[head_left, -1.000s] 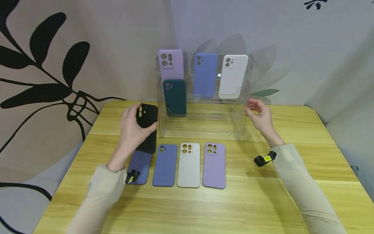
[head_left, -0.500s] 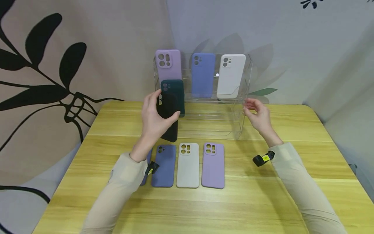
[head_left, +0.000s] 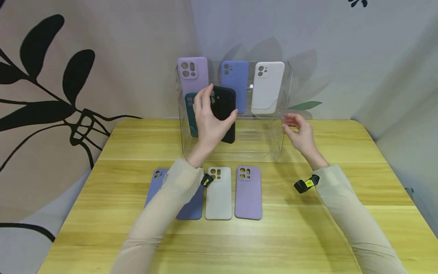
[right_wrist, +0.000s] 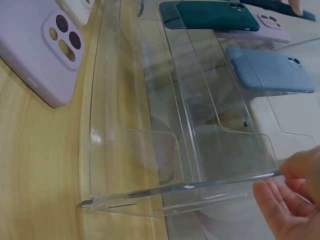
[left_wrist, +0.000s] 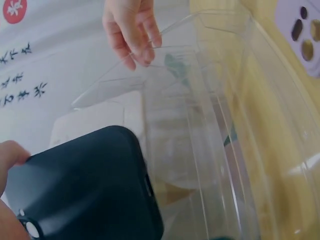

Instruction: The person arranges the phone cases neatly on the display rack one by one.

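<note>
My left hand [head_left: 209,125] grips a black phone case [head_left: 226,104] by its side edges, fingers on one side and thumb on the other. It is upright in front of the clear acrylic display rack [head_left: 256,156], overlapping part of a dark green case [head_left: 190,114] in the lower tier. In the left wrist view the black case [left_wrist: 90,185] fills the lower left. My right hand [head_left: 298,131] is at the rack's right side; in the right wrist view its thumb and fingers [right_wrist: 272,200] pinch the clear side edge. Behind, the upper tier holds lilac [head_left: 192,72], blue [head_left: 236,80] and white [head_left: 268,87] cases.
On the wooden table [head_left: 291,236] before the rack lies a row of cases: a blue one [head_left: 155,186], a second blue one [head_left: 191,209] partly under my left sleeve, a white one [head_left: 219,198] and a lilac one [head_left: 248,194]. A wall stands close behind the rack.
My left hand has carried the black case up and to the right, from over the leftmost blue case to the front of the rack. The right hand has stayed at the rack's side.
</note>
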The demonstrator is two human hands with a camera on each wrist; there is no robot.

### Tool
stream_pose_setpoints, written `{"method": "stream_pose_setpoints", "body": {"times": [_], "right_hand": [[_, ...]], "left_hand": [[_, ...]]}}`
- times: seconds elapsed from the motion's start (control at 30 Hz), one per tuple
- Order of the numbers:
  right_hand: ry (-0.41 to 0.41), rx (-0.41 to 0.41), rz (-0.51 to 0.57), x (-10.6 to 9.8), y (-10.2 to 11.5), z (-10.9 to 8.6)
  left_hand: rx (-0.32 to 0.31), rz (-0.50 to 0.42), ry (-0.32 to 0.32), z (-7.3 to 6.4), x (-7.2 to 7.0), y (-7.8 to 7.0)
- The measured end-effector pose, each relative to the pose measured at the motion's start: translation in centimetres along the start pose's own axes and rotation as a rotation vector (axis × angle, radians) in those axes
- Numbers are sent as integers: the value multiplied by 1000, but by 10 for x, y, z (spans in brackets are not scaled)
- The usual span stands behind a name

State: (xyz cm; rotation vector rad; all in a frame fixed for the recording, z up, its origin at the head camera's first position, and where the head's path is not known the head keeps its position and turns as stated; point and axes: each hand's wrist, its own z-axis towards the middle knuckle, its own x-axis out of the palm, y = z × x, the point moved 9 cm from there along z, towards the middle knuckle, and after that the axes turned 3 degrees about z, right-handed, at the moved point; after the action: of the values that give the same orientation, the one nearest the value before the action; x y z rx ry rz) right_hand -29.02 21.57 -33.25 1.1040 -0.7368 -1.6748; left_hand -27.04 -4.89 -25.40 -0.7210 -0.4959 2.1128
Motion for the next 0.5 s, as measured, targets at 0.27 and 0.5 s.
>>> {"method": "stream_pose_setpoints", "body": {"times": [0.27, 0.5], "right_hand": [[1, 5, -22, -1, -21, 4], [15, 39, -27, -1, -17, 2]], "left_hand": [[-1, 8, -82, 4, 27, 2], [26, 52, -119, 4, 42, 5]]}}
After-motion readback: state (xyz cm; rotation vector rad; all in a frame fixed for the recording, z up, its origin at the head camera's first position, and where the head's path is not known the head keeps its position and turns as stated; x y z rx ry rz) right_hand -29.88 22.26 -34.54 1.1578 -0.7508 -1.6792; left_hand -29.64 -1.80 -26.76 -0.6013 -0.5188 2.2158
